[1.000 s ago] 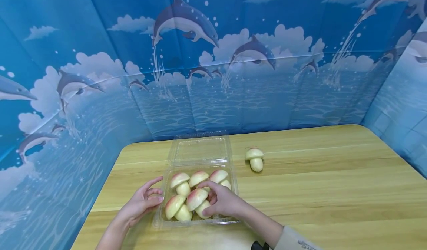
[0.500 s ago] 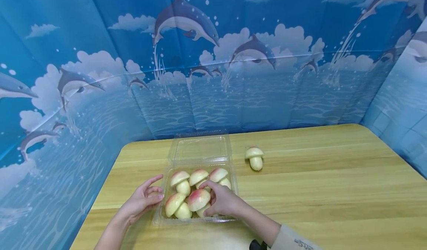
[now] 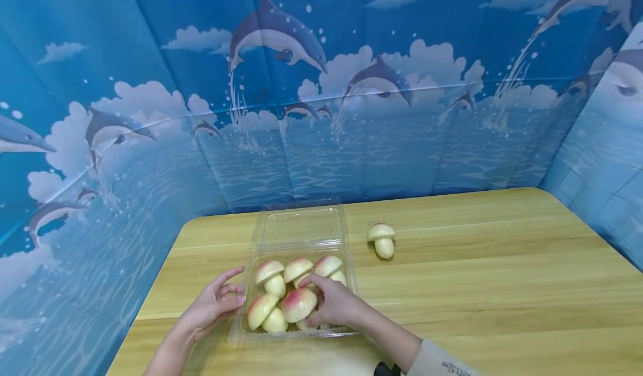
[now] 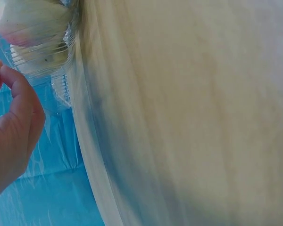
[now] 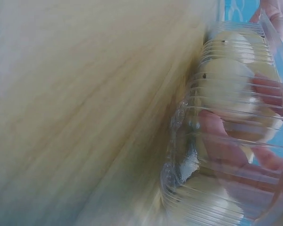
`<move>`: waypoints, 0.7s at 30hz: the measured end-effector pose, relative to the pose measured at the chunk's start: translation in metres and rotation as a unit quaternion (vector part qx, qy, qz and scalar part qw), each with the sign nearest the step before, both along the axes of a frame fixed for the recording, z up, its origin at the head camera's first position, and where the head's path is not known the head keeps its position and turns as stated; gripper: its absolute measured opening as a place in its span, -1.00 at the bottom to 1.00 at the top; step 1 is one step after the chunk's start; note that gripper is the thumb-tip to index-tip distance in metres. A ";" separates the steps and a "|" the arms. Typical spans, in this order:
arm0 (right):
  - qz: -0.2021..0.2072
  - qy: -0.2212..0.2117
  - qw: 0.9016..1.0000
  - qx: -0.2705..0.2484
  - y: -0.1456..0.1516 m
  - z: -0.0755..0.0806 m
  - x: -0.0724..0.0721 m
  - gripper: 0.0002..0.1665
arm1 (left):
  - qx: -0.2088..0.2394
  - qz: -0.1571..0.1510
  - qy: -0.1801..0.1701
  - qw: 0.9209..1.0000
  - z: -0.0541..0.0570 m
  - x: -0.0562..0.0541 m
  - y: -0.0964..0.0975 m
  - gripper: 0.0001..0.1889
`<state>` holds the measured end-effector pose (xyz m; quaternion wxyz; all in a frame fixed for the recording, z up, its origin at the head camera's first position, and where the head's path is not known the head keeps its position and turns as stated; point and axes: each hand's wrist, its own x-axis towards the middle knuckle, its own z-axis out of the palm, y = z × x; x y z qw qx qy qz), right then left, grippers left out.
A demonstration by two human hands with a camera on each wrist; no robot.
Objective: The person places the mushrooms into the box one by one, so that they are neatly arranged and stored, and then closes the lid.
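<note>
A clear plastic clamshell box (image 3: pixel 273 337) holds several cream toy mushrooms with pinkish-red caps, in two rows. Inside it, my right hand (image 3: pixel 334 304) grips the mushroom (image 3: pixel 300 304) in the middle of the front row. Thumb and fingers lie round its stem, partly hidden by cap and hand. Through the ribbed box wall, the right wrist view shows the fingers (image 5: pixel 221 141) against that mushroom. My left hand (image 3: pixel 213 304) is at the box's left side, fingers loosely bent and fingertips right at the rim. Another mushroom (image 3: pixel 274 321) lies tilted in the front left corner.
The box's lid (image 3: pixel 301 226) is folded back flat on the wooden table (image 3: pixel 477 287). One loose mushroom (image 3: pixel 383 241) lies right of the lid. A blue dolphin-print curtain (image 3: pixel 321 141) hangs behind the table and along its sides.
The mushroom in my right hand has turned, its cap now facing up more and its stem pointing toward me. The left hand holds its place at the box.
</note>
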<state>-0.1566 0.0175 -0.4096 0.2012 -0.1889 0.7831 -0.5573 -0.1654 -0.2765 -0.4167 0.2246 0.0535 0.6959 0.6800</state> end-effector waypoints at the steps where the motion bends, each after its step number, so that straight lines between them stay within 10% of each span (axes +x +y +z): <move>1: -0.001 0.000 1.000 0.002 0.000 0.000 0.000 -0.25 | 0.000 -0.001 0.001 1.000 0.000 0.000 0.000 -0.20; 21: -0.013 -0.035 0.999 -0.004 0.009 0.016 0.000 -0.27 | 0.008 -0.003 0.001 1.000 0.002 0.001 0.000 -0.22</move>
